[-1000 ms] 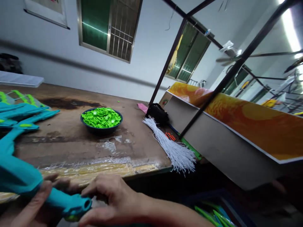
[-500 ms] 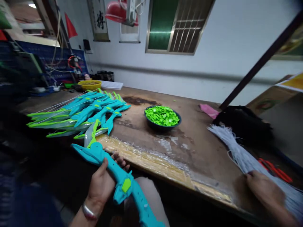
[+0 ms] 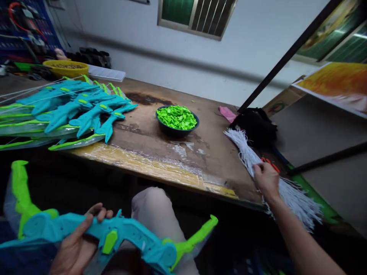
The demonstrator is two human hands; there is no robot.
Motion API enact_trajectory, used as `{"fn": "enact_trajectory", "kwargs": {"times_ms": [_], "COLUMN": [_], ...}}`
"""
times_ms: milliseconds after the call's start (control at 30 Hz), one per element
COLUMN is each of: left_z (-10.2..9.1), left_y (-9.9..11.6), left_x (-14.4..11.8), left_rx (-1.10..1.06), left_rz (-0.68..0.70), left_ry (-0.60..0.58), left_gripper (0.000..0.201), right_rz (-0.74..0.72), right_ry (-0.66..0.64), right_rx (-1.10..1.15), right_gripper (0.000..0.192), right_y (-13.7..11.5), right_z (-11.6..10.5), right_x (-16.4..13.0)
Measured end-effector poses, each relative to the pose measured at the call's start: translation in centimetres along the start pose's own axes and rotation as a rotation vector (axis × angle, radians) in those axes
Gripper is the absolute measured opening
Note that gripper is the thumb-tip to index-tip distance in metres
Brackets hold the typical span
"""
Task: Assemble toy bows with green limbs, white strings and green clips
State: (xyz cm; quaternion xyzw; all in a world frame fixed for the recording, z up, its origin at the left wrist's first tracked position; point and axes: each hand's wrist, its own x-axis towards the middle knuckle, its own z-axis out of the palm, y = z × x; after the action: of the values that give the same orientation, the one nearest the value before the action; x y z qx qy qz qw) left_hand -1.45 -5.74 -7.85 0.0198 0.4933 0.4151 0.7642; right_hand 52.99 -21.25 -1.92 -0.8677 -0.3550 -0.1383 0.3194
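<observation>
Fingers (image 3: 101, 214) of my left hand (image 3: 75, 248), lower left of frame: wrapped about one turquoise toy bow (image 3: 130, 230), thumb across its front, fingertips showing over its upper edge. Bow lies crosswise from lower left to lower centre, lime-green limb at either end, lime-green inset at its middle.

Right hand (image 3: 267, 181), right of frame: fingers curled, over one bundle of white cords (image 3: 298, 204); whether a strand is pinched, I cannot tell. Orange scissor handles (image 3: 272, 166), partly covered, just beyond it.

Beige-clad knee (image 3: 155, 204), lower centre, behind the bow.

Workbench (image 3: 212, 162), mid-frame: dark bowl (image 3: 172, 132) at centre, heaped with bright green plastic pieces (image 3: 177, 117). Pile of turquoise bows (image 3: 82, 102), left. Yellow basin (image 3: 74, 71), upper left, white panel (image 3: 106, 73) just beside. Pink cloth (image 3: 227, 114), right of centre, near a black bundle (image 3: 252, 124).
</observation>
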Motion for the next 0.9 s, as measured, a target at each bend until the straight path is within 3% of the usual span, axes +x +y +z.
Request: {"fn": "enact_trajectory", "kwargs": {"times_ms": [67, 200, 267, 333, 400, 467, 533, 600, 767, 900], "left_z": [0.1, 1.3, 2.0, 2.4, 2.5, 2.3, 2.2, 2.2, 2.7, 2.4], "left_y": [-1.6, -4.5, -5.3, -5.7, -5.5, -5.1, -4.6, -4.2, -4.1, -4.6], "left_x": [-0.3, -1.1, -1.5, -1.7, -1.9, -2.3, -2.9, -3.5, -4.5, -4.7], "left_rx": [-0.021, 0.080, 0.165, 0.244, 0.275, 0.296, 0.330, 0.365, 0.386, 0.380], "left_rz": [-0.022, -0.180, -0.197, -0.122, -0.017, 0.063, 0.112, 0.133, 0.112, 0.065], "left_ry": [-0.101, -0.350, -0.440, -0.488, -0.508, -0.557, -0.639, -0.718, -0.823, -0.802], "left_gripper": [0.003, 0.026, 0.027, 0.018, 0.013, 0.020, 0.027, 0.030, 0.029, 0.027], "right_rz": [-0.070, -0.356, -0.535, -0.608, -0.503, -0.183, 0.181, 0.402, 0.539, 0.590], "right_ry": [-0.114, -0.488, -0.747, -0.964, -1.220, -1.401, -1.378, -1.268, -1.329, -1.447], "right_rx": [0.125, 0.390, 0.592, 0.740, 0.852, 0.950, 1.033, 1.076, 1.176, 1.334], "right_gripper": [0.036, 0.029, 0.023, 0.019, 0.023, 0.034, 0.046, 0.054, 0.067, 0.065], "right_y": [-6.2, -19.3, -23.4, -25.1, -25.1, -24.7, -24.8, -25.8, -30.3, -33.9], "right_z": [0.4, 2.2, 3.2, 4.1, 4.7, 4.9, 4.9, 5.2, 8.2, 10.4], "right_x": [-3.3, -13.5, -18.9, -22.8, -24.3, -23.7, -21.9, -20.2, -19.5, -18.9]}}
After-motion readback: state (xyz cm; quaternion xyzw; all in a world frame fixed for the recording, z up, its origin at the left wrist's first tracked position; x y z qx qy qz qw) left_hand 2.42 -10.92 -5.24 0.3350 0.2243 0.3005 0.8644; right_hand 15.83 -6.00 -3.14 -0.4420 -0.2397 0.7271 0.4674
